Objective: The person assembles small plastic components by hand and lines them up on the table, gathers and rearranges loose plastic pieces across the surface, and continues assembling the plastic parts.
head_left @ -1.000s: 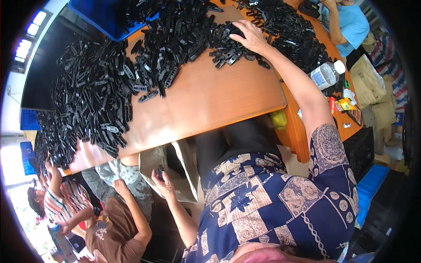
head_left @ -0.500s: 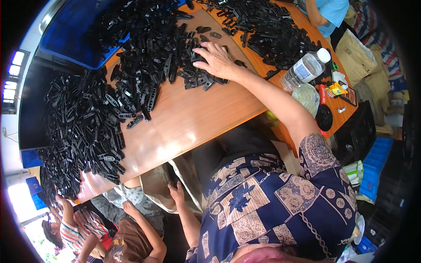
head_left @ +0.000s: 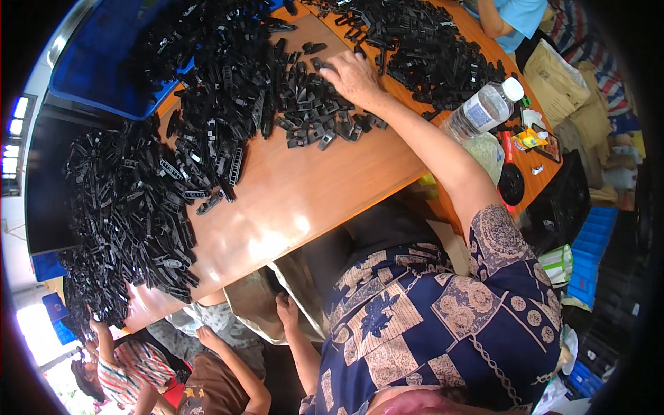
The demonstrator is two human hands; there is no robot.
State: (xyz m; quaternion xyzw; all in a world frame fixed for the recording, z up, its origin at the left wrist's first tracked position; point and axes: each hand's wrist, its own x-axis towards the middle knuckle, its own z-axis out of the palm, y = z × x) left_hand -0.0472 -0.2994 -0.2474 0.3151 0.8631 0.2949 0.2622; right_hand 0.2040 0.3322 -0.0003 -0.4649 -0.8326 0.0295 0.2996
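Observation:
My right hand (head_left: 353, 78) reaches over the table with its fingers stretched and slightly spread. Its fingertips lie at the far edge of a small group of black plastic parts (head_left: 321, 111), short clip-like pieces. Nothing shows gripped in it, though the space under the palm is hidden. Below the table's front edge hangs my left hand (head_left: 286, 315), beside a beige sack (head_left: 252, 304). Its fingers are partly in shadow; they look loosely apart, with no held thing visible. A large heap of longer black plastic parts (head_left: 138, 200) spreads across the left of the table.
Another heap of black parts (head_left: 429, 48) covers the far right. A clear plastic bottle (head_left: 484, 111) stands on the table's right side, near a black tape roll (head_left: 511, 185). A blue crate (head_left: 104, 79) is at the far left. Co-workers sit at lower left; another person's blue sleeve (head_left: 519, 21) shows.
My right hand has shifted slightly right and away, uncovering more of the small black parts, which now lie more gathered. My left hand has moved slightly down beside the sack.

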